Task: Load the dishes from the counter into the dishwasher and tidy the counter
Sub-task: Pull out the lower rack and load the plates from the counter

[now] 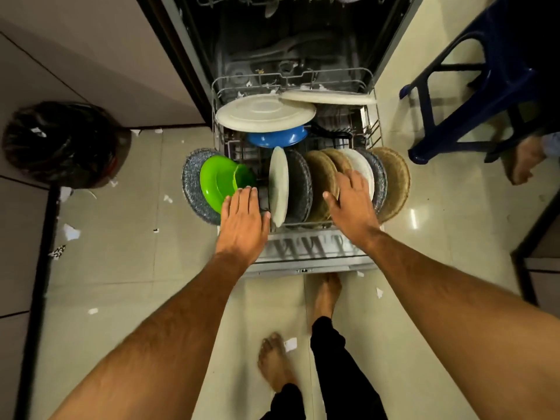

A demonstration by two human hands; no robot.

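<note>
Both hands flat, fingers straight: left hand [242,216] at the rack's [368,128] front-left corner, right hand [351,198] on the plates [321,177]. Shove too hard and the green bowl [218,180] could tip out.

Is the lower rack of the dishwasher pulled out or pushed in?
Pulled out. The lower rack sits over the open door, in front of the tub, with its upright plates fully exposed.

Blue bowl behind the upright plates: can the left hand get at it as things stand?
Probably yes. The blue bowl lies uncovered on its near side; the left hand would pass over the green plate, with only the white lid overlapping behind.
</note>
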